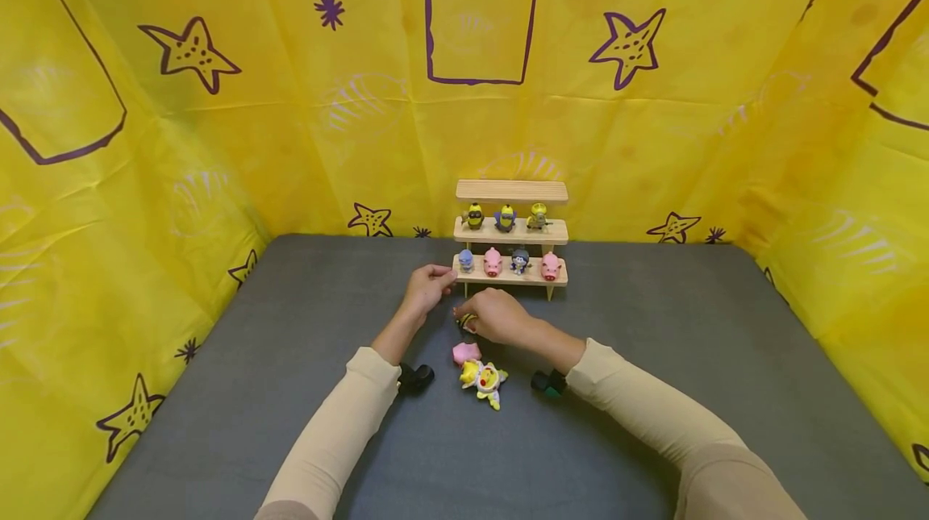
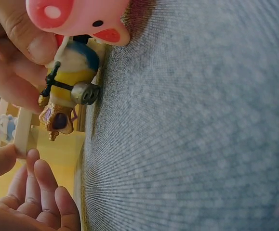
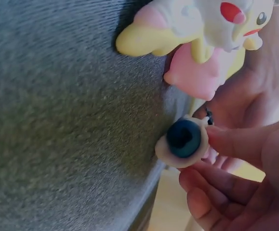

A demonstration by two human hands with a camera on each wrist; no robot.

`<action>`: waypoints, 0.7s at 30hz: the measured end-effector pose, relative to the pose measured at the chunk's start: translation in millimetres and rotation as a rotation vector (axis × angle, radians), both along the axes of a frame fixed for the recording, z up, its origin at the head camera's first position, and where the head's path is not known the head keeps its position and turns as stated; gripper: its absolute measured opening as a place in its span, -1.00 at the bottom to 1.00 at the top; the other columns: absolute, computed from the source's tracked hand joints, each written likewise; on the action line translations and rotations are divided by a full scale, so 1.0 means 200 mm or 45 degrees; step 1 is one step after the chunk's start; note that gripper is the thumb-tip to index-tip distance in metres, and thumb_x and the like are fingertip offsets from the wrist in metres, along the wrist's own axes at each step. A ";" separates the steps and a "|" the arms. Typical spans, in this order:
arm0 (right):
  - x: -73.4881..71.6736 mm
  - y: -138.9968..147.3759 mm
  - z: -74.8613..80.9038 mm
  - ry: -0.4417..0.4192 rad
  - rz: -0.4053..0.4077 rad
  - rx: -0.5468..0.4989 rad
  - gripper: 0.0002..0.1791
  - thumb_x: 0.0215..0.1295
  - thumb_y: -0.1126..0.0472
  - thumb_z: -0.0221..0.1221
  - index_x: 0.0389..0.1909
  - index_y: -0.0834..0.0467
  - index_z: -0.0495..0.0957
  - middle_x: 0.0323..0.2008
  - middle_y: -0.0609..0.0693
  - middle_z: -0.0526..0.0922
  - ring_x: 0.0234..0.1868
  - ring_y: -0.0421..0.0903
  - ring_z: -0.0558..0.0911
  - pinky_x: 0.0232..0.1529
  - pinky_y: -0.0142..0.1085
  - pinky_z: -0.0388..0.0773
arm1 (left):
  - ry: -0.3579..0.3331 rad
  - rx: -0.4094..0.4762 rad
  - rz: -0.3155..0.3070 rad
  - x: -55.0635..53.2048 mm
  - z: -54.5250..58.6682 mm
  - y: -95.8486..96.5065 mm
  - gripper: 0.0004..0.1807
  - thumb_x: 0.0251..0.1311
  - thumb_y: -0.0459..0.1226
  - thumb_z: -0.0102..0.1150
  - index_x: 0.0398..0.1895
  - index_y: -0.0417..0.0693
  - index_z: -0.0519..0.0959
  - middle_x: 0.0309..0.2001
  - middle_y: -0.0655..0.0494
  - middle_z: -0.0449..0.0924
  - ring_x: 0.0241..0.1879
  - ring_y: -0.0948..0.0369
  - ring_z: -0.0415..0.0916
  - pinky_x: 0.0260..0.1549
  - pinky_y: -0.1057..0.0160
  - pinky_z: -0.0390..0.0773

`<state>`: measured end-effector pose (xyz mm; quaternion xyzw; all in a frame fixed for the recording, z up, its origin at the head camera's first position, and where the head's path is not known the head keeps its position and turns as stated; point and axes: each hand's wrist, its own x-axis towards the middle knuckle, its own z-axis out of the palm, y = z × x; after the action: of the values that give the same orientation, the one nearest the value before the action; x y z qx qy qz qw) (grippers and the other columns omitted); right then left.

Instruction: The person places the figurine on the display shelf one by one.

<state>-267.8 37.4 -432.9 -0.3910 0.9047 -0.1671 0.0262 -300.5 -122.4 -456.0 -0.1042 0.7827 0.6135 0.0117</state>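
Note:
My left hand (image 1: 426, 288) pinches the left end of the lowest tier of a wooden stepped display shelf (image 1: 511, 191); its other fingers are loosely bent in the left wrist view. Just in front of the shelf, my right hand (image 1: 499, 317) pinches a yellow minion figurine (image 2: 71, 74) between thumb and fingers. It has a grey goggle on a black strap and a gold piece at one end. The right wrist view shows its round dark-blue and white underside. Nearer to me lie a pink pig figurine (image 1: 465, 354) and a yellow-and-white figurine (image 1: 485, 380) with red cheeks.
Along the lowest tier stand a small blue figurine (image 1: 466, 261), two pink pigs and a dark-blue figurine (image 1: 519, 261). Several yellow figurines, one of them a minion (image 1: 506, 218), stand on the middle tier. Dark objects (image 1: 416, 379) lie beside both forearms. Yellow printed cloth (image 1: 290, 141) surrounds the grey table (image 1: 581, 455).

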 end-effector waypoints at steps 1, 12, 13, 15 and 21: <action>0.00 0.00 0.00 0.003 0.007 0.003 -0.73 0.19 0.36 0.23 -0.11 0.13 0.73 -0.18 -0.04 0.77 -0.25 -0.12 0.69 -0.17 -0.21 0.60 | -0.003 -0.001 0.001 0.00 0.00 0.00 -0.71 0.30 -0.25 0.19 -0.03 -0.27 0.60 -0.23 -0.09 0.67 -0.36 0.19 0.53 -0.39 0.39 0.44; -0.01 0.03 -0.03 -0.012 -0.044 -0.011 -0.74 0.26 0.11 0.28 -0.15 0.20 0.70 -0.32 -0.02 0.75 -0.37 -0.18 0.60 -0.22 -0.28 0.58 | -0.017 -0.020 -0.002 -0.01 -0.01 0.00 -0.73 0.30 -0.22 0.20 -0.06 -0.23 0.61 -0.24 -0.06 0.66 -0.40 0.25 0.49 -0.38 0.36 0.42; -0.01 0.04 -0.04 -0.012 -0.056 -0.015 -0.72 0.25 0.08 0.29 -0.15 0.19 0.70 -0.33 -0.03 0.74 -0.36 -0.17 0.59 -0.21 -0.27 0.56 | -0.021 -0.019 -0.001 -0.01 -0.01 -0.01 -0.73 0.30 -0.22 0.20 -0.06 -0.23 0.61 -0.24 -0.06 0.66 -0.40 0.25 0.49 -0.38 0.36 0.42; 0.00 0.04 -0.05 0.009 -0.081 -0.025 -0.70 0.23 0.05 0.32 -0.14 0.17 0.70 -0.31 -0.03 0.74 -0.31 -0.14 0.59 -0.19 -0.26 0.53 | -0.027 -0.016 -0.002 0.00 -0.01 -0.01 -0.73 0.30 -0.22 0.20 -0.06 -0.22 0.61 -0.24 -0.07 0.66 -0.39 0.23 0.49 -0.38 0.35 0.42; -0.01 0.05 -0.05 0.057 -0.132 -0.049 -0.81 0.14 0.16 0.35 -0.24 0.15 0.72 -0.35 -0.01 0.71 -0.31 -0.08 0.55 -0.26 -0.23 0.47 | -0.025 -0.003 -0.007 0.00 0.00 0.00 -0.73 0.30 -0.23 0.20 -0.06 -0.23 0.60 -0.25 -0.06 0.67 -0.38 0.22 0.51 -0.37 0.37 0.43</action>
<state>-269.0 46.7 -442.6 -0.3478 0.9207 -0.1767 -0.0100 -300.7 -123.1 -456.1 -0.1080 0.7835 0.6116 0.0208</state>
